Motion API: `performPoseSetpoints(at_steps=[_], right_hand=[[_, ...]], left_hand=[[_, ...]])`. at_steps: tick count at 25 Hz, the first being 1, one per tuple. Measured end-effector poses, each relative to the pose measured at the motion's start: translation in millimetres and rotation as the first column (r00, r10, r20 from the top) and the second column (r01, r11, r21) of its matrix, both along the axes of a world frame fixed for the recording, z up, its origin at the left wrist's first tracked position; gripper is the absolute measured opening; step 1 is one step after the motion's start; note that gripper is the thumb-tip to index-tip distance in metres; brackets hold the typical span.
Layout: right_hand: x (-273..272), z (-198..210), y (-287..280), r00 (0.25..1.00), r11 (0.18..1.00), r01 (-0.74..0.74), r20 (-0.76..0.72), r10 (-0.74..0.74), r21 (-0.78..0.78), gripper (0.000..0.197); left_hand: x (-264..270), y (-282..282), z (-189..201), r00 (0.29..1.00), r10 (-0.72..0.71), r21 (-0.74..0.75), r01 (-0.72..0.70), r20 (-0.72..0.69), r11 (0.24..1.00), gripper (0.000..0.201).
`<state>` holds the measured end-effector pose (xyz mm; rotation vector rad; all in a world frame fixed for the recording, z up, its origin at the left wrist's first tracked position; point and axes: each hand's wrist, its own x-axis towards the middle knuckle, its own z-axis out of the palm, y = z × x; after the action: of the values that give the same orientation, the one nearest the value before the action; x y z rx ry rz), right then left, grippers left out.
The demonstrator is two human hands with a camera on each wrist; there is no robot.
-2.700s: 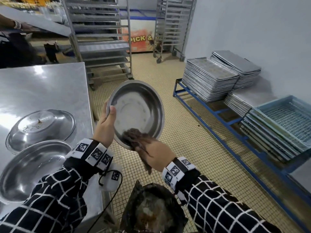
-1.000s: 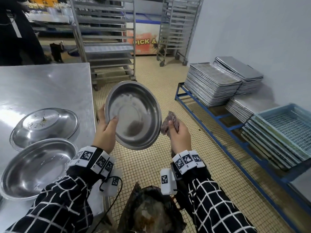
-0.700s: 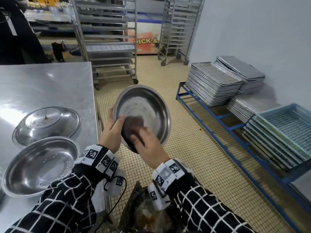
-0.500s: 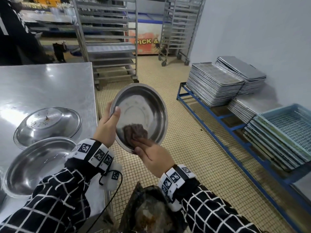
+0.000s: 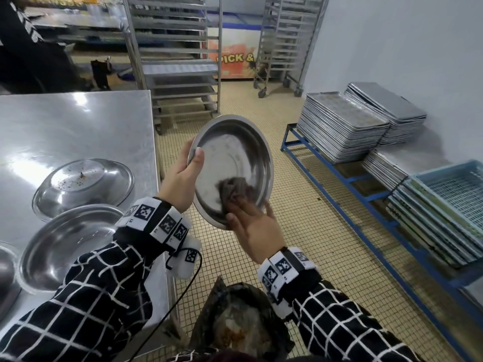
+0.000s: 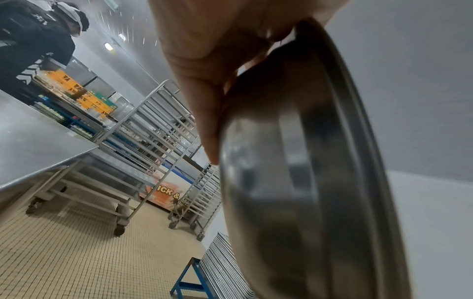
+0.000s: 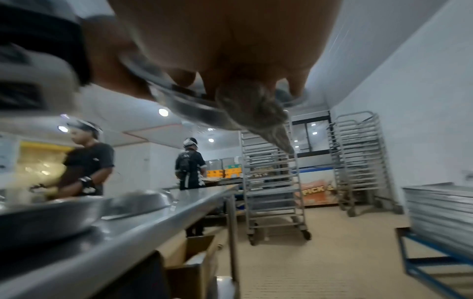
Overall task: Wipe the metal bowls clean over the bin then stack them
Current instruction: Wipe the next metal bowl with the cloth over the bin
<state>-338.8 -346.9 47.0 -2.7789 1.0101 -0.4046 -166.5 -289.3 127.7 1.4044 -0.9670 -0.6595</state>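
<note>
Fingers of my left hand (image 5: 185,176) pinch the bowl (image 5: 232,168) rim at 9 o'clock; my right hand (image 5: 254,226) presses a wadded brown cloth (image 5: 232,188) inside at 6. Dull, smeared steel, tilted toward me, above the bin (image 5: 240,325).

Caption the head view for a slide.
Left hand holds a metal bowl while right hand wipes it with a cloth.
</note>
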Motion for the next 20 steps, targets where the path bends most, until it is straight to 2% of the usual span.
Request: performPoseSetpoints(at_steps=[1,3,5,6,8,9,11,12,15,17,20], right_hand=[[-5.5,-0.1,-13.7,0.996,0.998,0.048,-0.071,-0.052,-0.05,0.062],[-12.7,1.8,-41.3,0.984,0.987,0.149,-0.088,-0.154,-0.067,0.057],[-13.1,11.3,-58.0,0.977,0.976,0.212,0.018,-0.211,-0.05,0.06],[-12.1,18.2,-61.5,0.968,0.973,0.226,0.114,-0.221,-0.033,0.064],[-13.1,37.2,-63.6,0.915,0.966,0.25,0.311,-0.258,0.068,0.068],[-16.2,48.1,-65.1,0.882,0.954,0.255,0.367,-0.296,0.158,0.064],[-24.0,64.6,-72.5,0.847,0.902,0.224,0.384,-0.367,0.369,0.051],[-27.3,68.3,-75.3,0.845,0.883,0.208,0.378,-0.379,0.421,0.05],[-31.0,62.5,-75.5,0.829,0.862,0.211,0.383,-0.408,0.462,0.044],[-28.7,55.4,-68.3,0.77,0.817,0.21,0.424,-0.476,0.537,0.037],[-19.6,53.2,-54.2,0.582,0.719,0.199,0.51,-0.633,0.666,0.024]], left_hand=[[-1.2,1.1,2.1,0.999,-0.03,0.01,0.03,0.011,1.0,0.043],[-8.8,3.9,3.5,0.997,-0.076,0.044,0.076,0.0,0.996,0.031],[-15.3,9.1,4.5,0.995,-0.098,0.063,0.099,-0.016,0.993,0.027],[-15.1,10.3,4.2,0.994,-0.098,0.076,0.101,-0.044,0.992,0.033],[-10.6,11.6,3.0,0.985,-0.13,0.101,0.141,-0.115,0.985,0.042],[-7.2,12.3,2.9,0.975,-0.15,0.099,0.168,-0.164,0.981,0.04],[-3.8,13.5,4.6,0.954,-0.163,0.1,0.193,-0.252,0.976,0.033],[-3.4,13.7,4.7,0.949,-0.155,0.105,0.189,-0.274,0.976,0.031],[-2.0,14.2,1.8,0.951,-0.124,0.099,0.158,-0.284,0.983,0.03],[0.7,14.9,-1.2,0.962,-0.12,0.074,0.142,-0.244,0.987,0.038],[-1.8,19.1,-6.9,0.97,-0.112,0.037,0.122,-0.214,0.992,0.045]])
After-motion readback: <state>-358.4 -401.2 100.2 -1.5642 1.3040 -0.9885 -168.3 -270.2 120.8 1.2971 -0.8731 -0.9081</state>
